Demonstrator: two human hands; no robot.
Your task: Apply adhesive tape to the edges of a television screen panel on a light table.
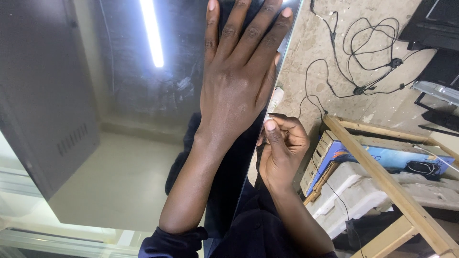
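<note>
My left hand (236,81) lies flat, fingers spread, on the glossy dark panel (143,119). My right hand (282,148) pinches at the panel's right edge, just below it; what it grips I cannot tell.

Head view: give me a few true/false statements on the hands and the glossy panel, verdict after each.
1. The left hand lies flat on the glossy dark panel, fingers spread. True.
2. The right hand rests flat on the panel's middle. False: it is curled at the panel's right edge, thumb and fingers pinched together.
3. A bright strip light is reflected in the panel. True.
4. Black cables lie on the floor beyond the panel's edge. True.
5. The wooden frame stands left of the panel. False: it is to the right, with a blue box behind it.
</note>
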